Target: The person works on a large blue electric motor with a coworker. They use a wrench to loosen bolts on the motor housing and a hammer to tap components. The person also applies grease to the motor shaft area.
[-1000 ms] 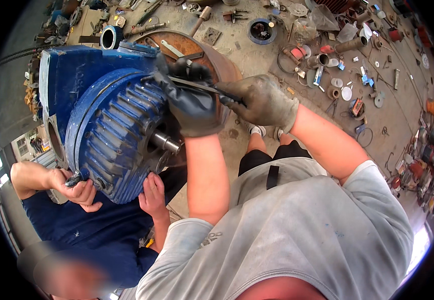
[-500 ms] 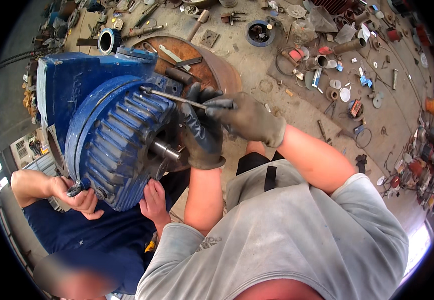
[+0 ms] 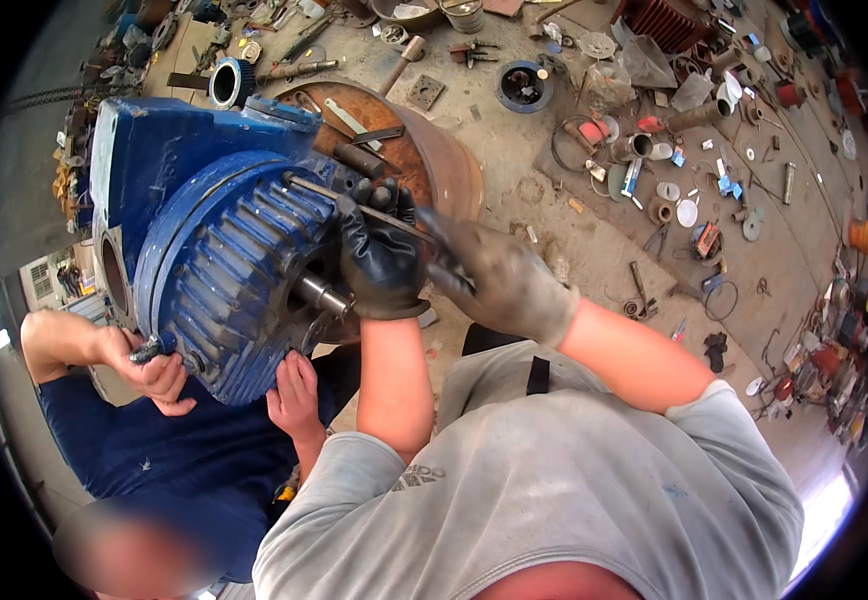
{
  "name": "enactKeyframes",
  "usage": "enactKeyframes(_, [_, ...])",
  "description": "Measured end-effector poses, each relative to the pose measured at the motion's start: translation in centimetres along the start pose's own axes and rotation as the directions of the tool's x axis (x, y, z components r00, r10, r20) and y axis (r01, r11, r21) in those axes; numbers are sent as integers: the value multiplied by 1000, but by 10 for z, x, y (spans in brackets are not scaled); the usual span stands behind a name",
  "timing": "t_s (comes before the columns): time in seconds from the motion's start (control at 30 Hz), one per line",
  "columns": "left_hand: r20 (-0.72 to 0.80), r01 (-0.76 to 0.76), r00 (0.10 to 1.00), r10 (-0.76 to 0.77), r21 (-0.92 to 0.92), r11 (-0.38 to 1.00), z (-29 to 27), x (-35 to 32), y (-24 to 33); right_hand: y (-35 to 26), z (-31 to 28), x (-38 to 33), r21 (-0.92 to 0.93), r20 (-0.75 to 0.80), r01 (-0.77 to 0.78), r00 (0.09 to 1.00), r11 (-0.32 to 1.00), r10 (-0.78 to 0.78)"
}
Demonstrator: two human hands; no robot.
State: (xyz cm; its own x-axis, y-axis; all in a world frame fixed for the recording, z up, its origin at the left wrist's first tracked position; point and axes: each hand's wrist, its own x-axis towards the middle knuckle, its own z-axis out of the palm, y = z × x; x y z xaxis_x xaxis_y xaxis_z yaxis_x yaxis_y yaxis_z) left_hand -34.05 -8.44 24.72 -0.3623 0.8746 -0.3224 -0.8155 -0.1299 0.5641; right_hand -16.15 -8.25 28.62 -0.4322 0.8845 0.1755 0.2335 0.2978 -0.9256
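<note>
A large blue finned gear-reducer housing [image 3: 229,265] stands to the left, and a bare steel shaft [image 3: 322,295] juts from its hub. A slim metal rod-like tool [image 3: 359,207] slants from the housing's upper rim toward my right hand; its exact kind is unclear. My gloved left hand [image 3: 384,260] is closed about the middle of that rod, palm upward. At the rod's free end, my gloved right hand [image 3: 504,275] has its fingers apart, slightly blurred. A co-worker's bare hand [image 3: 154,375] grips a black fitting on the lower rim; their other hand [image 3: 296,400] rests against the housing's lower edge.
Behind the housing, a rusty drum [image 3: 449,165] bears flat tools and a dark cylinder. A blue round flange [image 3: 525,87] lies on the floor beyond. Several pipes, rings and loose parts are strewn to the right, including an orange box [image 3: 707,240].
My right hand's fingers have parted from the rod's end, where they were gripping, and the hand sits slightly lower. My left hand has shifted a little left along the rod.
</note>
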Motion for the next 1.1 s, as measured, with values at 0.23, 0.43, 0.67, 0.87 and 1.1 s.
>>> enactKeyframes(0.23, [-26,24,999,-24,25,999,23,-2,4,21,-10,7,-305,144,376,926,875,-348])
enactKeyframes(0.43, [122,95,988,-95,6,995,16,0,7,-1,1,14,606,371,-568,821,557,435])
enactKeyframes(0.67, [113,60,990,-82,188,980,1,10,6,4,19,8,112,-65,-290,952,950,299])
enactKeyframes(0.87, [109,109,987,-120,102,989,2,7,8,19,26,7,53,160,-390,912,919,378])
enactKeyframes(1.1, [246,254,949,-197,-224,941,-16,22,4,-36,15,-2,232,21,-280,959,932,283])
